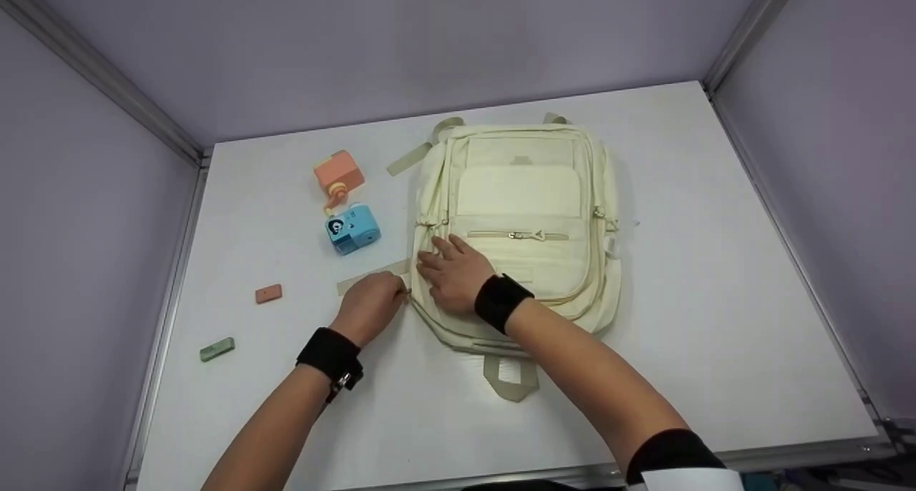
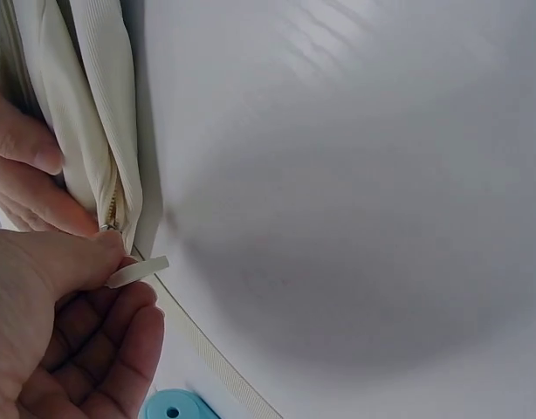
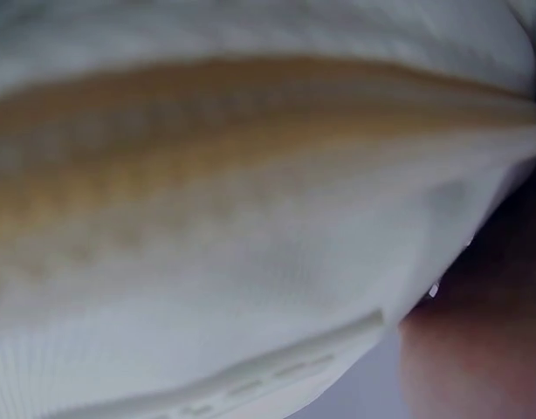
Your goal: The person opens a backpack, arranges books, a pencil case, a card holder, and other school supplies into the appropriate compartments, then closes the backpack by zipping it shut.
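Observation:
A cream backpack (image 1: 520,190) lies flat on the white table, its front pockets facing up. At its lower left edge my left hand (image 1: 370,306) pinches a zipper pull (image 2: 139,271) between thumb and fingers. In the left wrist view the slider sits on a brass-toothed zipper (image 2: 113,205) along the bag's side. My right hand (image 1: 458,276) rests on the left part of the bag's front with its fingers spread. The right wrist view is filled by blurred cream fabric (image 3: 250,288) and a golden zipper line (image 3: 163,175).
Left of the bag are a blue toy camera (image 1: 353,229) and an orange box-shaped thing (image 1: 338,170). A pink block (image 1: 268,293) and a green block (image 1: 217,348) lie farther left. Straps stick out around the bag, one loop (image 1: 511,389) toward the front edge. Walls enclose three sides.

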A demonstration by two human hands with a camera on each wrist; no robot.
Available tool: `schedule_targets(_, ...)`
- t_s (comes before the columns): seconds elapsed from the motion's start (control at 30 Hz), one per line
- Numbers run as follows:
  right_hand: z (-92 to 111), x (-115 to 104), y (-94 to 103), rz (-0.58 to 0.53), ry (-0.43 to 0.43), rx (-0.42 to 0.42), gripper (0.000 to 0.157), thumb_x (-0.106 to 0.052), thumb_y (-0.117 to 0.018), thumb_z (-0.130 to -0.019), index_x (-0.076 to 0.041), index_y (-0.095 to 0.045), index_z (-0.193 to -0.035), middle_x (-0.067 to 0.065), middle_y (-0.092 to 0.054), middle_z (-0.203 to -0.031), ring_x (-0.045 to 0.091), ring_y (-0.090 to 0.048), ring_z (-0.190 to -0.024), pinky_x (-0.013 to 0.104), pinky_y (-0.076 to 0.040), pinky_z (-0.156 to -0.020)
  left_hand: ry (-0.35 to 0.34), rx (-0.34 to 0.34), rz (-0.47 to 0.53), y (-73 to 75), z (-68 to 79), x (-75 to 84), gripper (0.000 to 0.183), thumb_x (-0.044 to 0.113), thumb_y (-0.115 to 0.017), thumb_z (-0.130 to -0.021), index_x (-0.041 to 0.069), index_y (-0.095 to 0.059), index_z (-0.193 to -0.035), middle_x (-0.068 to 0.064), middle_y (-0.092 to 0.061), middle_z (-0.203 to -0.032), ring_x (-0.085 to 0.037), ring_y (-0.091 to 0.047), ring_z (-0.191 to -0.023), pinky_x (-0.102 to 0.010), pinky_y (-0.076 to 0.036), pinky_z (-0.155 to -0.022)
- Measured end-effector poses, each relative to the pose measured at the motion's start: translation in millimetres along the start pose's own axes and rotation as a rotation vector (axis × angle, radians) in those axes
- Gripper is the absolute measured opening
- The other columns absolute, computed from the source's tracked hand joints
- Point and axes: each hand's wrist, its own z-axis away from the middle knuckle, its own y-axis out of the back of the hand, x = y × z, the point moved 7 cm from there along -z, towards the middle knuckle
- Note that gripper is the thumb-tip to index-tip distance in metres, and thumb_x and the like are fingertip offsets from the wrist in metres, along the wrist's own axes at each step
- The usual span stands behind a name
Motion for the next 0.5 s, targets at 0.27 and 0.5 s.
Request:
schedule_targets(0.27, 0.9, 1.5, 2.4, 0.007, -0.009, 0.011, 0.051, -0.038, -0.037, -0.11, -0.022, -0.041, -0.158, -0.003, -0.03, -0.166, 0.029, -0.017, -0.155, 0.046, -0.012, -0.124, 0.019, -0.045, -0.006, -4.4, 3.8, 5.9, 0.006, 0.009, -0.07, -0.097, 0.008, -0.076, -0.096, -0.002, -0.069, -0.085, -0.02, -0.066, -0.082, -0.037, -0.054, -0.074)
schedule_targets(0.5, 3.0, -1.7, 6.6, -0.038, 0.003, 0.023, 0.052, -0.041, -0.037, -0.109, -0.02, -0.043, -0.157, 0.0, -0.031, -0.166, 0.031, -0.016, -0.155, 0.048, -0.011, -0.124, 0.03, 0.01, 0.054, -6.0, 11.2, 1.4, 0.005, 0.011, -0.071, -0.097, 0.009, -0.075, -0.094, -0.001, -0.068, -0.084, -0.019, -0.065, -0.08, -0.037, -0.054, -0.073)
